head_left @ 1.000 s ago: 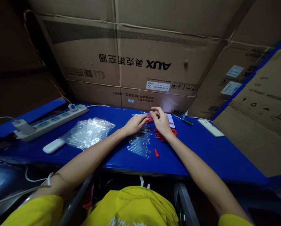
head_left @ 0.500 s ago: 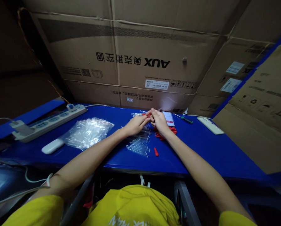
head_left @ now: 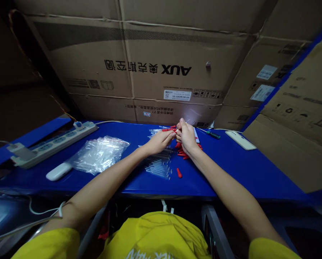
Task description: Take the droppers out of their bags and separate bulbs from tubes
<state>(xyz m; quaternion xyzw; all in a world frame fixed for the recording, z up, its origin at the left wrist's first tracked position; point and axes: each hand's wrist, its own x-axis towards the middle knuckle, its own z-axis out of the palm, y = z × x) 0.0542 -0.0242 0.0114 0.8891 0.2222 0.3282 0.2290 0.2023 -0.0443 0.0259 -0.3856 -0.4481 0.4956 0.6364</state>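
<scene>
My left hand (head_left: 160, 141) is closed, its fingertips pinching a red rubber dropper bulb (head_left: 174, 131). Just to its right, my right hand (head_left: 187, 136) is closed round a thin glass dropper tube (head_left: 178, 129), whose end meets the bulb between the two hands. How far the tube sits inside the bulb is too small to tell. Below my left hand, many clear glass tubes (head_left: 158, 169) lie side by side on the blue table (head_left: 231, 172). A pile of red bulbs (head_left: 182, 154) is partly hidden under my right hand. One single red bulb (head_left: 179, 173) lies nearer me.
On the left are clear plastic bags (head_left: 100, 154), a white rounded case (head_left: 58, 171) and a power strip (head_left: 55, 143) with cables. To the right lie a green-handled screwdriver (head_left: 213, 135) and a pale phone (head_left: 240, 140). A cardboard wall (head_left: 150, 43) stands behind.
My hands have drawn slightly apart, showing the tube and bulb between them. The right hand has turned and now covers more of the white card behind it. The view has shifted slightly.
</scene>
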